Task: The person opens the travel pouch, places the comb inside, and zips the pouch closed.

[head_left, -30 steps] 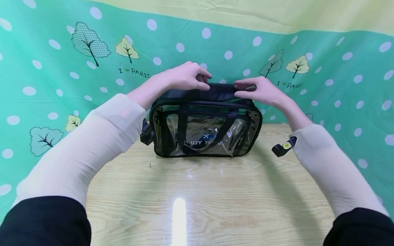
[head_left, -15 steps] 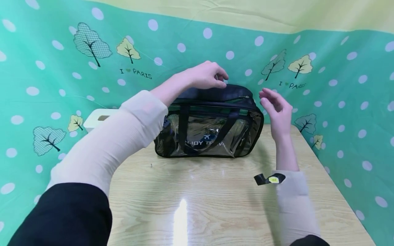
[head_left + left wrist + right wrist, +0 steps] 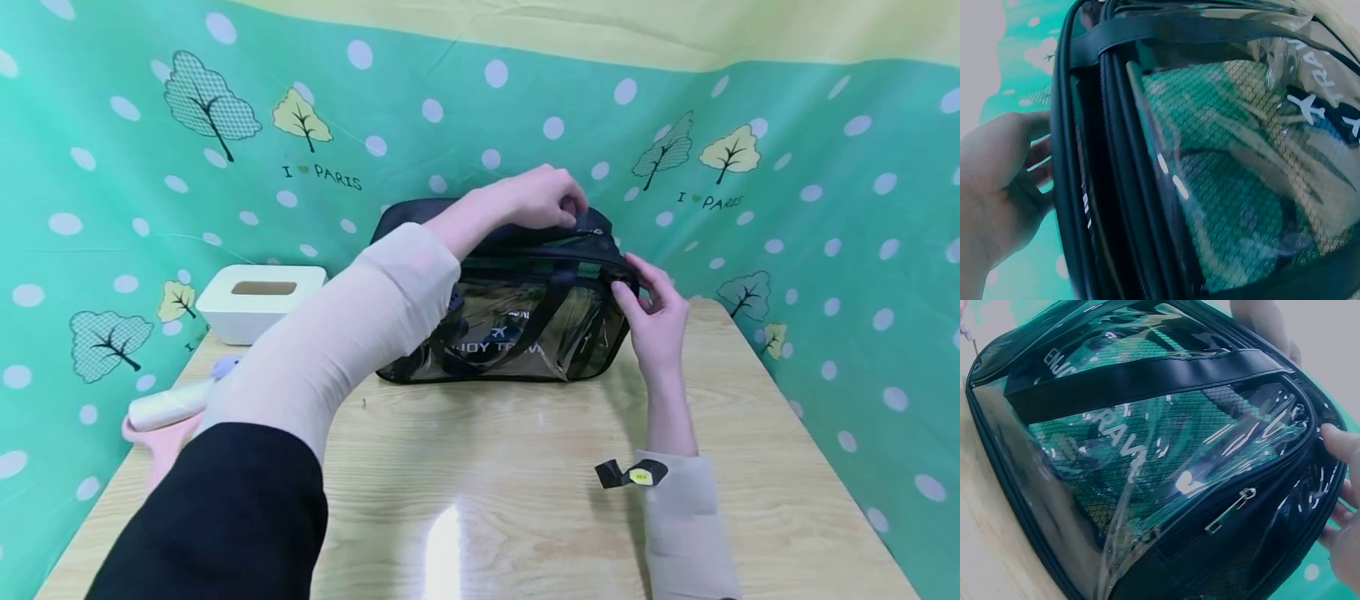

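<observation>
A black travel bag (image 3: 498, 337) with a clear front, dark strap handles and white lettering stands upright at the back of the table. Along its top, near the right end, my left hand (image 3: 536, 198) reaches over with curled fingers pinching the bag close to the top zipper. The left wrist view shows that hand (image 3: 1004, 181) behind the bag's edge, its fingertips hidden. My right hand (image 3: 660, 333) grips the upper right corner, thumb in front and fingers behind. In the right wrist view, a metal zipper pull (image 3: 1230, 512) hangs on the bag near this corner.
A white tissue box (image 3: 258, 304) with a slot in its top stands at the back left. Nearer, partly behind my left sleeve, lie a white roll (image 3: 168, 406), a pink object (image 3: 161, 446) and something purple (image 3: 225, 367). A green dotted curtain (image 3: 435, 83) hangs behind the table.
My left hand has slid right along the bag's top. The right hand left the top, swung out to the right, and now grips the upper right corner. The objects at left came into view.
</observation>
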Tool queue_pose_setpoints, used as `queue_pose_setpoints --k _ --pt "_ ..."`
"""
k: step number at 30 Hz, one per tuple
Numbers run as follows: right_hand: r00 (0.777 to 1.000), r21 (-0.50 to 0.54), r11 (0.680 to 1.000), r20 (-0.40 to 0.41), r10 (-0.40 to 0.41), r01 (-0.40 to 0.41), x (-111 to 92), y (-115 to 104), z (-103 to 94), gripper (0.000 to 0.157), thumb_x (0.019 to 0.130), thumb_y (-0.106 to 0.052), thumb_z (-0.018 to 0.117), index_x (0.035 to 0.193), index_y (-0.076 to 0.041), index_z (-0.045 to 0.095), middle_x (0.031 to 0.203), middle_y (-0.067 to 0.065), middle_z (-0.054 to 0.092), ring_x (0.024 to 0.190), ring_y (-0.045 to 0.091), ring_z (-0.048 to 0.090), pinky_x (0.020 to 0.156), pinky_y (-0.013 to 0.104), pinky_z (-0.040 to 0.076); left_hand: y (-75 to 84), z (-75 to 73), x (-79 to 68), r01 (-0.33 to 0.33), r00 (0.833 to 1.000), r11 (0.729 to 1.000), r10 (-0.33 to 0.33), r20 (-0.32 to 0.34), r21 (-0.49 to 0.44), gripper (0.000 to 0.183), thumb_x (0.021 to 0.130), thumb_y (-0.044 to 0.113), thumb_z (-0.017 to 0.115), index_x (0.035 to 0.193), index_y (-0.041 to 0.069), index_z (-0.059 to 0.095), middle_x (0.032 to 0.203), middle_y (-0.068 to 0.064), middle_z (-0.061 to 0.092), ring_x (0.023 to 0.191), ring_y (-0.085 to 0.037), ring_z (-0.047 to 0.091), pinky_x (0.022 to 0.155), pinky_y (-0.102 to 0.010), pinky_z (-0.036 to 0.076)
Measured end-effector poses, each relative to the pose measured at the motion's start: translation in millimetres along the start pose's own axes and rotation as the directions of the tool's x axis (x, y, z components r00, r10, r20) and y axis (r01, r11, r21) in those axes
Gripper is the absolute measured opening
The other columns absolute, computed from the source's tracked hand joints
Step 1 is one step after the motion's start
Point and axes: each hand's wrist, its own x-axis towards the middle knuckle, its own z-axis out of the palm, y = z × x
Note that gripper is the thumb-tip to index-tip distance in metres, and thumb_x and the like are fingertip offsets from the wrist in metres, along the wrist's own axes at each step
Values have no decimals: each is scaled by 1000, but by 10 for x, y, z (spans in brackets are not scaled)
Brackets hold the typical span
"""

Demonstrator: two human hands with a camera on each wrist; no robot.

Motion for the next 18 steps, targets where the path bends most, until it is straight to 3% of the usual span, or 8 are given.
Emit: queue_pose_setpoints --k 7,18 --pt "999 30 999 -16 -37 38 -28 32 50 34 96 -8 71 130 -9 72 128 7 67 109 15 64 87 17 57 67 104 129 -28 999 999 27 33 29 34 105 13 56 138 9 63 134 -10 66 124 -22 60 109 -34 47" --pt "1000 -1 1000 -28 -9 9 -26 22 44 33 98 -10 69 131 -10 71 124 -3 67 110 14 64 87 16 57 103 188 204 -22 1000 996 21 18 82 22 105 11 53 122 6 66 125 -11 65 114 -23 58 103 -35 46"
